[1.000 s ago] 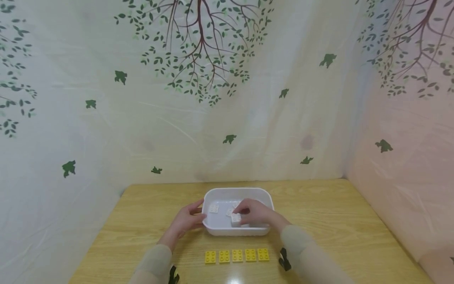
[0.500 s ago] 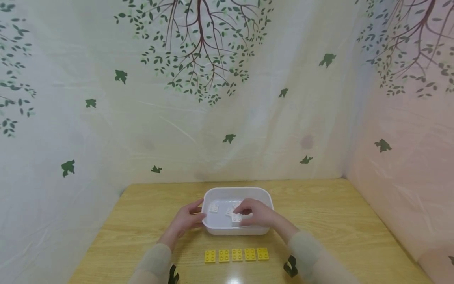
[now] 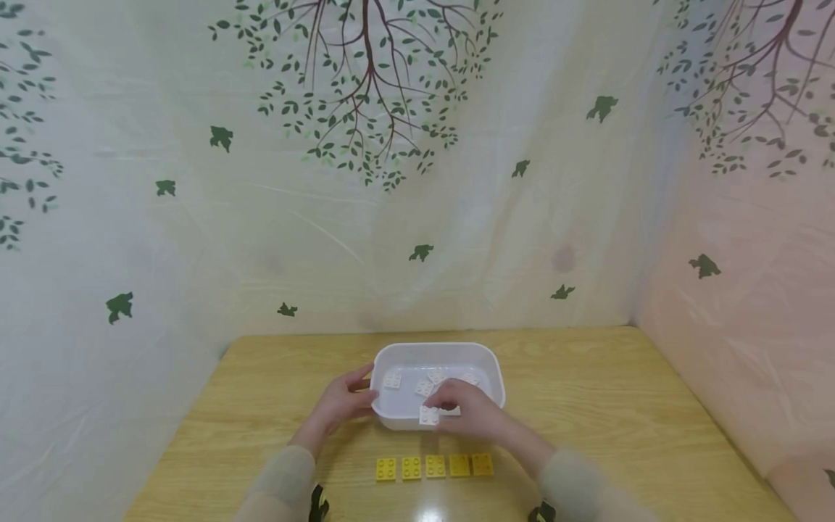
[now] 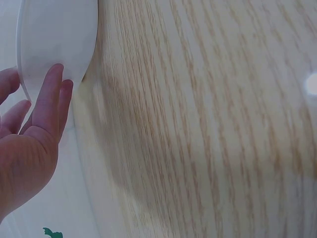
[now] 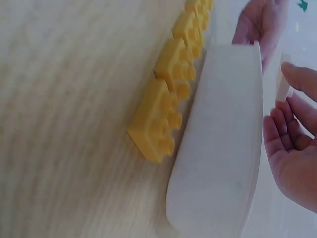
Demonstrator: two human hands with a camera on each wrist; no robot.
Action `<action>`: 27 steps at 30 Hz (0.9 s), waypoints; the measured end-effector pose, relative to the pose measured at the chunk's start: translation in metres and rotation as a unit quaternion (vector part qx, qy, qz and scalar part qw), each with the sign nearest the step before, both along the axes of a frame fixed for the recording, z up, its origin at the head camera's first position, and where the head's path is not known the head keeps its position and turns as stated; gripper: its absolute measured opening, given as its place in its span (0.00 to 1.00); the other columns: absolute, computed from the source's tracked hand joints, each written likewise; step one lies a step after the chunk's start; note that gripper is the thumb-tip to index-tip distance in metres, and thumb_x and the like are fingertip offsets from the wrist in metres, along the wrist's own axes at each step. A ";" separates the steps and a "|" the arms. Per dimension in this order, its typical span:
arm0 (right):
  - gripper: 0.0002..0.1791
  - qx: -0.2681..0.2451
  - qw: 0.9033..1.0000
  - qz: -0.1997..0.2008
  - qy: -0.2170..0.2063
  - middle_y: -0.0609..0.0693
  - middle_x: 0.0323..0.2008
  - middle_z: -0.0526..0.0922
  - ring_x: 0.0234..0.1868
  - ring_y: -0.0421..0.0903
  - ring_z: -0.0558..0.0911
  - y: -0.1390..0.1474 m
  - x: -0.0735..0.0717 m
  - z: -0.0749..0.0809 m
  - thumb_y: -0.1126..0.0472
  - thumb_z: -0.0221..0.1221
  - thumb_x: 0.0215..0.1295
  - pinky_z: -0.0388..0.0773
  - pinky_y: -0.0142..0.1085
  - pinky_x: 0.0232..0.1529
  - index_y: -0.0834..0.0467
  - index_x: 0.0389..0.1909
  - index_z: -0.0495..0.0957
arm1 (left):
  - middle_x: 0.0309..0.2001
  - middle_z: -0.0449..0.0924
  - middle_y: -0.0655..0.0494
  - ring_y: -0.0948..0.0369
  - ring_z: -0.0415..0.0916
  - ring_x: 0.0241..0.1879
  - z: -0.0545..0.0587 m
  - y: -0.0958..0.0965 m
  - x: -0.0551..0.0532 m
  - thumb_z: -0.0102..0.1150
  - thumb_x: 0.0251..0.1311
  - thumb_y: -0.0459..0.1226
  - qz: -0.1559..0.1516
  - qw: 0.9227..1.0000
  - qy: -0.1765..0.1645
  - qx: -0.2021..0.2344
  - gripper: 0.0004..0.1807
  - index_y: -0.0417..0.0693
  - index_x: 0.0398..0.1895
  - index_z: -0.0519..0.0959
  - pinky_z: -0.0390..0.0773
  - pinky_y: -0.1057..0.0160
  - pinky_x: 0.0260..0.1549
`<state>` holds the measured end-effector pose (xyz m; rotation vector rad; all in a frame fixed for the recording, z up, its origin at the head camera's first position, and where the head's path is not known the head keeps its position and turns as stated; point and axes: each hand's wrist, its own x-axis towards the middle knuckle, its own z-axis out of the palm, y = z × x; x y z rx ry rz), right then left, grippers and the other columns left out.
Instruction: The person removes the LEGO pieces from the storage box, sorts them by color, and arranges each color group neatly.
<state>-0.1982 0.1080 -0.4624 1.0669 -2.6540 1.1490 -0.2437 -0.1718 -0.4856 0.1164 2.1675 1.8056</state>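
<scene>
My right hand (image 3: 466, 407) pinches a white toy building brick (image 3: 428, 415) over the near rim of a white plastic tub (image 3: 438, 351). In the right wrist view, this brick (image 5: 283, 85) shows edge-on between thumb and fingertips, above the rim. Inside the tub lie more white bricks, one at the left (image 3: 392, 380) and others near the middle and right, partly behind my right hand. My left hand (image 3: 343, 400) is at the tub's left end. Its fairly straight fingers (image 4: 48, 94) touch the outer wall in the left wrist view.
Between the tub and me, several yellow bricks (image 3: 435, 466) stand in a row, studs up, on the wooden table (image 3: 620, 406). A pale curtain (image 3: 326, 246) with printed trees and birds hangs behind the table.
My right hand has brought the white brick up and toward me, from inside the tub to its near rim. More white bricks show behind it. The left hand stays put.
</scene>
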 end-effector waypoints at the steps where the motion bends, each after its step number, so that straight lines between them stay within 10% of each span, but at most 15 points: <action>1: 0.15 0.001 1.000 -0.003 0.005 0.44 0.38 0.82 0.38 0.39 0.78 -0.002 0.002 -0.001 0.64 0.72 0.52 0.81 0.32 0.43 0.57 0.42 0.85 | 0.63 0.69 0.31 0.45 0.79 0.52 0.000 0.000 0.000 0.61 0.65 0.30 -0.001 1.000 0.001 0.002 0.35 0.44 0.74 0.62 0.85 0.53 0.45; 27: 0.16 0.102 0.995 -0.012 -0.020 0.35 0.41 0.78 0.43 0.33 0.74 -0.058 0.048 -0.021 0.55 0.73 0.53 0.74 0.28 0.47 0.48 0.45 0.86 | 0.62 0.69 0.27 0.41 0.78 0.52 -0.006 -0.005 -0.018 0.60 0.64 0.27 -0.018 0.999 0.014 0.024 0.34 0.39 0.73 0.62 0.85 0.51 0.45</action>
